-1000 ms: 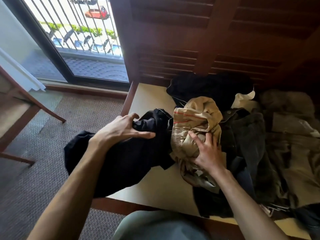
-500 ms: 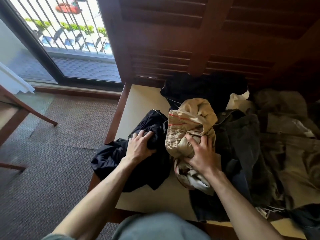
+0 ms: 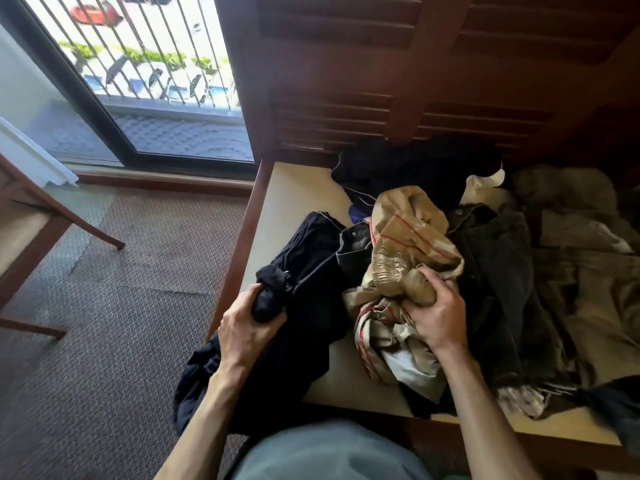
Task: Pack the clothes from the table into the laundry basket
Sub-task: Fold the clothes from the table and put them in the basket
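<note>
the left hand (image 3: 247,329) is fisted around a bunched fold of the black garment (image 3: 311,289), the right hand (image 3: 438,315) clenched on the tan garment (image 3: 408,251). both look soft, light and floppy, so gathering loose tails into the fists should prevent dragging.

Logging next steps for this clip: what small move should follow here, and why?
Probably lift both bundles off the table: the left hand has a closed grip on the bunched dark garment, the right hand on the tan garment. No basket is in view, so where they go is unclear.
</note>
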Demonstrator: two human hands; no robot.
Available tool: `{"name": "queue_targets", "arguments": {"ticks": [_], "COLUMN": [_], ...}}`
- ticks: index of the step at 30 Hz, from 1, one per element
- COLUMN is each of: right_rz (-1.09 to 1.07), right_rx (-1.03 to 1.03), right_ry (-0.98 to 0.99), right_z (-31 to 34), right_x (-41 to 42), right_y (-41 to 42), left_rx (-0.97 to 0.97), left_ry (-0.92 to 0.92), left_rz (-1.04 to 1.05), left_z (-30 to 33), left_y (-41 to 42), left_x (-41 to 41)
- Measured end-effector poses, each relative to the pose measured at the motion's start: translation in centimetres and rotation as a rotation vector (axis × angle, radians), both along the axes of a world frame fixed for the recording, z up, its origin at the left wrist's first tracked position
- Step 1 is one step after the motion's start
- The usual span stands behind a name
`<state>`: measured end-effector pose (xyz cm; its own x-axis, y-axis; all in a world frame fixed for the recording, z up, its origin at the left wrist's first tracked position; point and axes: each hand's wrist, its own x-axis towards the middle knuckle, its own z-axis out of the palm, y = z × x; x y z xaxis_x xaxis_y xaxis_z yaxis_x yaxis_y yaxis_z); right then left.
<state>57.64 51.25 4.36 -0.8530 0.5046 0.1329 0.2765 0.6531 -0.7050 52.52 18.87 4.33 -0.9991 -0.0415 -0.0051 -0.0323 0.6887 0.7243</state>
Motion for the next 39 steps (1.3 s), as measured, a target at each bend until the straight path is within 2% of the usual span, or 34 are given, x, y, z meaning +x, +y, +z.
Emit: {"name": "queue_targets", "arguments": {"ticks": [7, 18, 23, 30, 39], "right_rz": [-0.117, -0.227, -0.369, -0.622, -0.989], "right_rx": [-0.038, -0.228, -0.333, -0.426, -0.320], "right_ry": [0.012, 0.194, 0.248, 0.371, 0.478], "right_z": [1.0, 7.7, 10.1, 11.6, 12.8], "right_x": [7.6, 20.7, 30.6, 46.9, 61.5], "right_y": [-3.2, -2.9, -0.3, 2.5, 5.0], "left_rx": [0.165, 0.359, 0.412, 0.445, 0.482], "left_ry": [-0.028, -0.008, 0.008, -0.070, -0.175], "left_rz": [-0.206, -0.583, -0.682, -0.905, -1.250], "left_z": [3.0, 8.7, 10.8, 10.7, 11.0], "left_y": [-1.4, 6.5, 11.6, 20.8, 32.4], "left_x": [0.7, 8.6, 15.5, 28.4, 40.4]}}
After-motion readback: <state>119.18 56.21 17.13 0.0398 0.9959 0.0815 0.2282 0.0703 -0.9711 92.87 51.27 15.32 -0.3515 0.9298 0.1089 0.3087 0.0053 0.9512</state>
